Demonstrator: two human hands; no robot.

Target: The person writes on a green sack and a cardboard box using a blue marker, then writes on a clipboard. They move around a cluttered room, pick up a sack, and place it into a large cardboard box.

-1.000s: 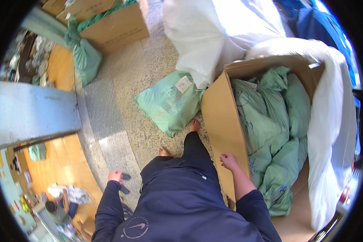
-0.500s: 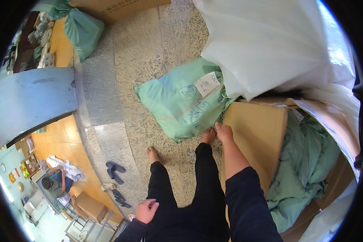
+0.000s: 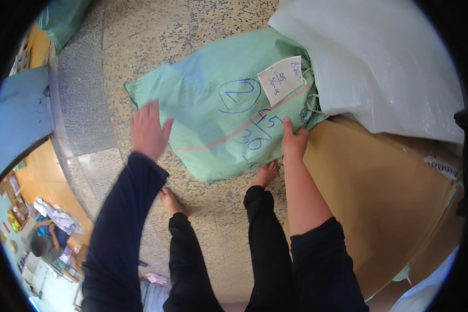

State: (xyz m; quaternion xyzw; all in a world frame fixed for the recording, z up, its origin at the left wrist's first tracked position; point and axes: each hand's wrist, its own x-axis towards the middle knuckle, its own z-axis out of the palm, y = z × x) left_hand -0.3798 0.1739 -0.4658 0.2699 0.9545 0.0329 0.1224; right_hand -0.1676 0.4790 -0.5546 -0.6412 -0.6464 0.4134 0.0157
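A plump green woven sack point(image 3: 208, 114) lies on the floor before my feet, with blue handwriting and a pink stripe. A white paper tag point(image 3: 281, 80) is fixed near its tied right end. My left hand point(image 3: 151, 131), slightly blurred, is at the sack's left side with its fingers stretched out, holding nothing; whether it touches the sack I cannot tell. My right hand point(image 3: 295, 139) is at the lower right edge, its thumb against the sack and its fingers curled at the edge, their tips hidden.
A big white plastic sack point(image 3: 374, 67) stands at the far right. Below it is a brown cardboard box point(image 3: 369, 192). Another green sack point(image 3: 65, 21) is at the far left, above a blue panel point(image 3: 23, 117). A person point(image 3: 47, 242) works in the room at the left.
I have bent closer to the green sack. My left hand has gone from beside my thigh to the sack's left side. My right hand has moved onto its right edge.
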